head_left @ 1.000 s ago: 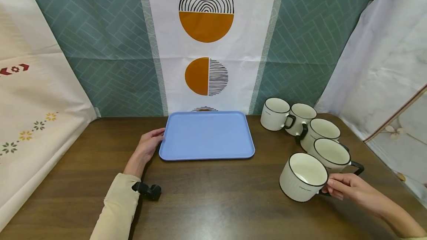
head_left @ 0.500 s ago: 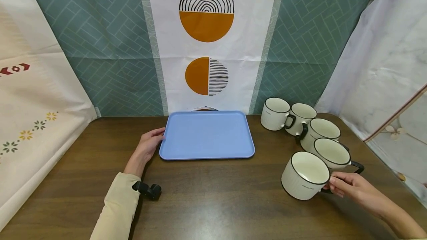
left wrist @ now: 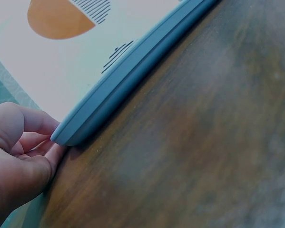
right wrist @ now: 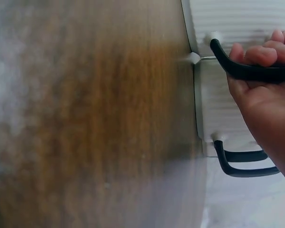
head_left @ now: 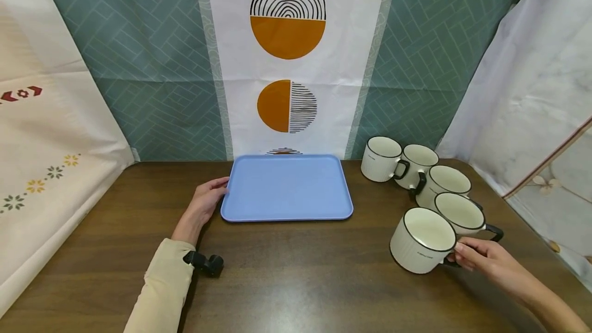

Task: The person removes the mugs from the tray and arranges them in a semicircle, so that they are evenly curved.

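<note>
My right hand (head_left: 485, 261) grips the black handle (right wrist: 256, 72) of a white ribbed mug (head_left: 411, 251) with a dark rim. In the right wrist view the fingers curl through that handle. The mug stands upright on the right side, directly in front of another white mug (head_left: 460, 210), which it overlaps in the head view. On the other side, my left hand (head_left: 205, 203) holds the left edge of a flat blue tray (head_left: 287, 189). The left wrist view has the fingers at the tray's corner, some on the rim and some beneath it.
Behind the held mug, several matching mugs stand close together in a curved row, among them one mug (head_left: 380, 161) at the back. The brown wooden table (head_left: 287, 271) ends at a green and white cloth (head_left: 162, 66). Pale cloth (head_left: 532, 117) hangs along the right side.
My right hand has shifted the mug slightly right and back, closer to the mug behind it. The left hand and the tray have stayed in place.
</note>
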`<state>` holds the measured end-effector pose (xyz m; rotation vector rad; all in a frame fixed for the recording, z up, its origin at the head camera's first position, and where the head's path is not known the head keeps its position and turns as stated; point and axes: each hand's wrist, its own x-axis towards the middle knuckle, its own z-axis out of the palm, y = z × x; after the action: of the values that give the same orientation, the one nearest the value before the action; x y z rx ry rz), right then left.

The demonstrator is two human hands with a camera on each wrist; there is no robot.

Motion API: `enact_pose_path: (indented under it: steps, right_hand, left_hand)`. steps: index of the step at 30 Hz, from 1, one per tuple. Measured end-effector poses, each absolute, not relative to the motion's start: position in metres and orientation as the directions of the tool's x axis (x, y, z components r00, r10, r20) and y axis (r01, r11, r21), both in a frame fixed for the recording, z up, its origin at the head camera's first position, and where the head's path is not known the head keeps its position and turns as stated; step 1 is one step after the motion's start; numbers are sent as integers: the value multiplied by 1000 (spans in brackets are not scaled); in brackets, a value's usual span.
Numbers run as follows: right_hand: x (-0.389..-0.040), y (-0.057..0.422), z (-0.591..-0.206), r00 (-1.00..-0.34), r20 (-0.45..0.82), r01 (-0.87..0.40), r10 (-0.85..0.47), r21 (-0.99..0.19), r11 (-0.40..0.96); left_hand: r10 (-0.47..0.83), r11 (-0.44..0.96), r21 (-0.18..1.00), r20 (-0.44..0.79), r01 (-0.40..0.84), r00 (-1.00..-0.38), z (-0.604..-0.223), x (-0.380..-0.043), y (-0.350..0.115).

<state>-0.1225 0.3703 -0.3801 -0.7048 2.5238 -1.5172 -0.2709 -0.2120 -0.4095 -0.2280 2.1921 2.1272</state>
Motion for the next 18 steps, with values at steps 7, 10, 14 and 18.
enact_pose_path:
  steps: [7,10,14,18]
  right_hand:
    - [-116,369,-372,-965,-27,-127,-261,-824,552]
    - [-112,362,-366,-989,-104,12,-107,-771,636]
    - [-109,356,-358,-1000,-23,3,-17,-672,740]
    - [-108,351,-347,-985,169,-63,32,-527,848]
  left_hand:
    - [-44,22,987,-157,-159,-987,-408,-273,-210]
    - [-51,22,986,-165,-166,-985,-408,-273,-211]
    - [-42,6,988,-157,-157,-987,-408,-271,-213]
    - [-35,24,995,-100,-101,-994,-401,-263,-219]
